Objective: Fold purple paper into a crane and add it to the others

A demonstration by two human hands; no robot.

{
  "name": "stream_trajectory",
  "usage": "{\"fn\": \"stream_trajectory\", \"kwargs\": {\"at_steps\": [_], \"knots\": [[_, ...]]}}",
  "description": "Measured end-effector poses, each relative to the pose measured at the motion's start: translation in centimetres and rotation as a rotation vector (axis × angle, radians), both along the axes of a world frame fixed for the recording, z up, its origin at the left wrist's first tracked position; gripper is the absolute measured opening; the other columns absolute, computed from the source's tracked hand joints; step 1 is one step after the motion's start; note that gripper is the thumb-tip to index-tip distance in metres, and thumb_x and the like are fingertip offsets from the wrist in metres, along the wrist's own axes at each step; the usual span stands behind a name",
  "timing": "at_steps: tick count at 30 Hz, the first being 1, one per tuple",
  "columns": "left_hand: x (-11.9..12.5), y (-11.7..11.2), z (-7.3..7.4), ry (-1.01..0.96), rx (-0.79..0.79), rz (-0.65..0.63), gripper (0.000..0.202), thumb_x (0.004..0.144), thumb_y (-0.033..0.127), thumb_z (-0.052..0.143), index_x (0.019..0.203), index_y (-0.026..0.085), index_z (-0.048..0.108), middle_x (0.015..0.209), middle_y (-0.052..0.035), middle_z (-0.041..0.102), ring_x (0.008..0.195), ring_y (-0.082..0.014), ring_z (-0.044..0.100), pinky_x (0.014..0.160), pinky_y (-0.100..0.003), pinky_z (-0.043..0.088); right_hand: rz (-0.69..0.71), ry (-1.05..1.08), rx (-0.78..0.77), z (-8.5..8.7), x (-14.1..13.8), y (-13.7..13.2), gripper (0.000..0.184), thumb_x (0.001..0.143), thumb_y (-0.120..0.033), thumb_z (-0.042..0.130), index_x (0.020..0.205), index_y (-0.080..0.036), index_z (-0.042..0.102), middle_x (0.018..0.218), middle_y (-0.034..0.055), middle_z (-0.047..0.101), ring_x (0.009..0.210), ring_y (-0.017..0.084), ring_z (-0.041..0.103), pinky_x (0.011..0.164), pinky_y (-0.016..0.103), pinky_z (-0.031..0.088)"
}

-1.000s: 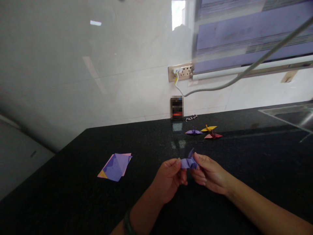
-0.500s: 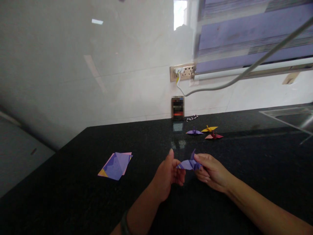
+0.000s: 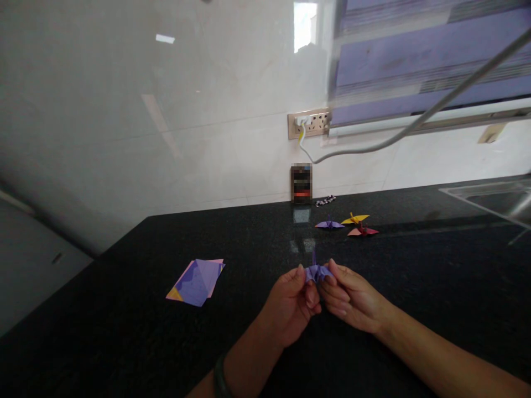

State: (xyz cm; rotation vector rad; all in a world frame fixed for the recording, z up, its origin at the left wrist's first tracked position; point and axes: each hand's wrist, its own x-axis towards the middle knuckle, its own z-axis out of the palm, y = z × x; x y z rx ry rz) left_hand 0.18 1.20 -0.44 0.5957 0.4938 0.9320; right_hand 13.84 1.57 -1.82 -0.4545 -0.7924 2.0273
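Both hands hold a small purple paper crane (image 3: pixel 316 271) just above the black counter (image 3: pixel 124 331). My left hand (image 3: pixel 292 307) pinches its left side with thumb and fingers closed. My right hand (image 3: pixel 352 301) pinches its right side, fingers curled under. A thin point of the crane sticks up between the hands. Most of the crane's body is hidden by my fingers.
A stack of purple and pink paper squares (image 3: pixel 196 281) lies to the left. Three finished cranes, purple (image 3: pixel 329 224), yellow (image 3: pixel 355 218) and red (image 3: pixel 362 231), sit farther back. A small dark box (image 3: pixel 301 183) stands against the wall below a socket strip (image 3: pixel 309 124). A sink edge (image 3: pixel 489 193) is at right.
The hands have drawn closer together on the crane; its spread wings are folded in and a thin point now stands upright between the fingers.
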Motion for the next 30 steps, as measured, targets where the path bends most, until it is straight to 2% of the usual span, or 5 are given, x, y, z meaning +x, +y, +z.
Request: {"fn": "stream_trajectory", "kwargs": {"at_steps": [8,13,16,26,30], "knots": [[-1.0,0.4,0.6,-0.086,-0.016,0.157,0.02,0.079,0.028,0.05,0.065,0.014,0.047,0.049,0.005,0.043,0.044,-0.0052,0.039,0.048,-0.019,0.038,-0.178,0.064,-0.009,1.1,1.3,0.9,0.033,0.083,-0.04,0.045,0.058,-0.018,0.041,0.043,-0.0086,0.026,0.035,0.005,0.019,0.034,0.016,0.021],[-0.7,0.4,0.1,0.228,0.142,0.117,0.031,0.08,0.036,0.047,0.06,0.013,0.048,0.045,0.0027,0.045,0.041,-0.0066,0.039,0.045,-0.021,0.033,-0.19,-0.132,0.005,1.2,0.9,0.8,0.045,0.079,-0.058,0.035,0.063,-0.018,0.046,0.042,-0.0078,0.032,0.034,0.005,0.023,0.033,0.016,0.021],[-0.4,0.3,-0.2,0.396,0.235,0.082,0.034,0.079,0.038,0.048,0.058,0.012,0.05,0.047,0.001,0.048,0.041,-0.0067,0.041,0.045,-0.021,0.031,-0.144,-0.245,0.055,1.1,0.5,0.3,0.039,0.08,-0.05,0.043,0.06,-0.016,0.045,0.039,-0.0073,0.035,0.033,0.004,0.025,0.033,0.017,0.019],[-1.2,0.7,1.2,-0.018,0.025,0.156,0.023,0.077,0.034,0.052,0.065,0.015,0.046,0.047,0.0063,0.04,0.042,-0.0052,0.036,0.048,-0.019,0.036,-0.097,-0.089,-0.055,0.8,1.3,0.9,0.031,0.079,-0.035,0.052,0.056,-0.016,0.044,0.038,-0.0081,0.033,0.031,0.003,0.025,0.033,0.016,0.017],[-1.4,1.1,0.9,0.165,0.06,0.217,0.04,0.077,0.052,0.04,0.062,0.015,0.046,0.044,0.0045,0.041,0.04,-0.0069,0.037,0.043,-0.02,0.034,-0.12,-0.103,-0.061,0.7,1.4,1.1,0.032,0.08,-0.033,0.051,0.055,-0.016,0.043,0.037,-0.0086,0.031,0.031,0.003,0.024,0.033,0.016,0.015]]}}
